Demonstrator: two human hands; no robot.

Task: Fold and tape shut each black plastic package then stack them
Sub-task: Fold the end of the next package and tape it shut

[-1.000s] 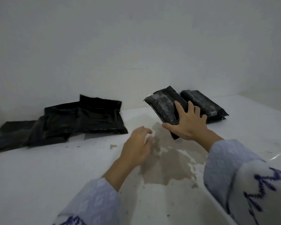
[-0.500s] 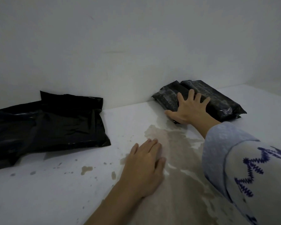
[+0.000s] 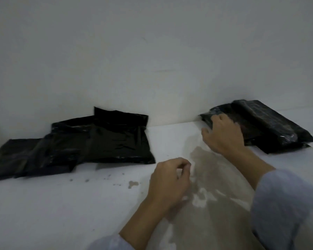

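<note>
**Hands lifted off after parking the folded package on the right**

Right hand (image 3: 222, 134) is at the far right, fingers bent down onto the near-left edge of the folded packages (image 3: 271, 127) — touching it, though it's blurry and I can't tell whether it's actually gripping or just resting there. Left hand (image 3: 168, 184) hovers over the table near the middle, fingers loosely curled with nothing in them.

Compared with half a second ago: the left hand was pressed flat, palm down, on the tabletop, and now it's raised and curled. The right hand was spread flat on top of the package; now its fingers are hooked at the package's edge instead. The view has also swung a bit to the left, so more of the unfolded pile shows.

Materials — the folded packages are glossy, crinkled black plastic, two chunky oblong bundles lying side by side against the wall, the near one partly under the right hand. Over on the far left sits a flat pile of unfolded black bags (image 3: 90, 143), smooth and shiny, overlapping each other, one corner standing up against the wall. The white table (image 3: 43, 210) is matte, with a big brownish worn patch (image 3: 213, 195) under and between the hands, plus small specks to its left. Pale blue knit sleeve (image 3: 287, 210) on the right arm.
</note>
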